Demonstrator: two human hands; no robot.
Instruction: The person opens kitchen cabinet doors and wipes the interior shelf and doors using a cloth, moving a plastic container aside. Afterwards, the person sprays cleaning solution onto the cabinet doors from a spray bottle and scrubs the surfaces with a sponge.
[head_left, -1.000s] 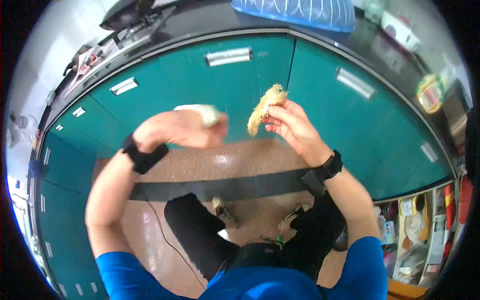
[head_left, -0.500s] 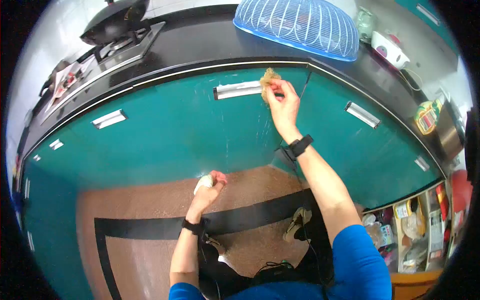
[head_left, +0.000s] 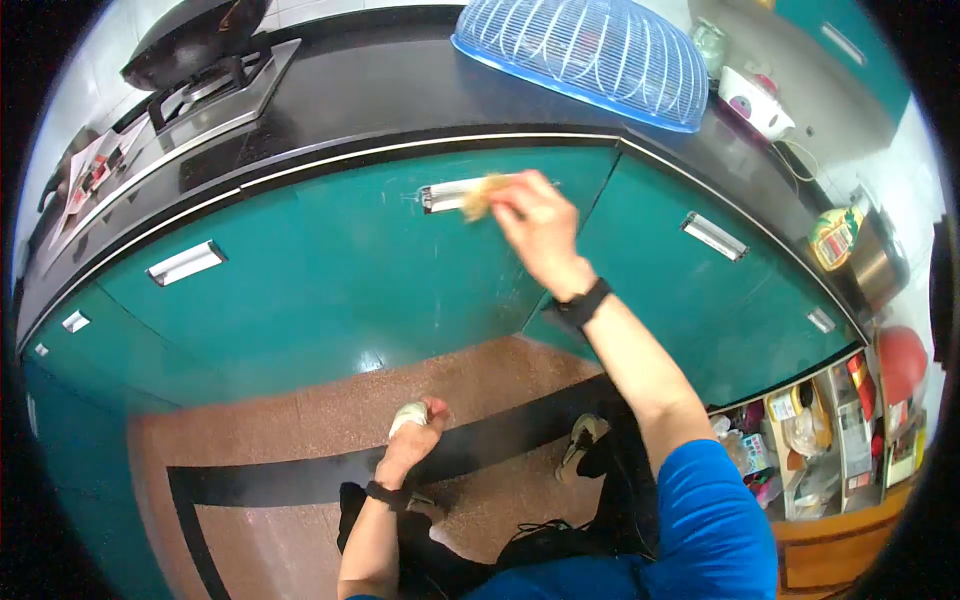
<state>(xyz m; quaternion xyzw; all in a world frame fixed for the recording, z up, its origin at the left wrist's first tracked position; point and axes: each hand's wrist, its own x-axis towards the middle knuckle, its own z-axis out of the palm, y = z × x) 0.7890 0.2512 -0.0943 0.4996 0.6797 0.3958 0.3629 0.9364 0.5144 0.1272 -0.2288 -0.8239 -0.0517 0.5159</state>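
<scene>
My right hand [head_left: 542, 228] is closed on a yellowish, fibrous scrubber [head_left: 480, 200], pinched between the fingertips. The scrubber lies against the recessed metal handle [head_left: 445, 194] on the green cabinet front [head_left: 350, 260], covering part of it. Streaks, perhaps wet, mark the green surface around the handle. Lower down, over the brown floor, my left hand [head_left: 424, 440] is curled round a pale, whitish lump [head_left: 407, 416], possibly a folded cloth; its kind is unclear. That hand is apart from the cabinet.
Above the cabinets runs a black countertop [head_left: 370, 85] with a blue mesh food cover [head_left: 590, 60]. A wok [head_left: 190, 45] sits on the gas stove [head_left: 225, 95] at left. At right are a white pot [head_left: 757, 103] and crowded shelves [head_left: 820, 440]. Dark tape [head_left: 270, 480] crosses the floor.
My right hand has moved left along the handle with the scrubber, from its right end towards the middle. My left hand sits slightly lower in view, still holding the pale lump.
</scene>
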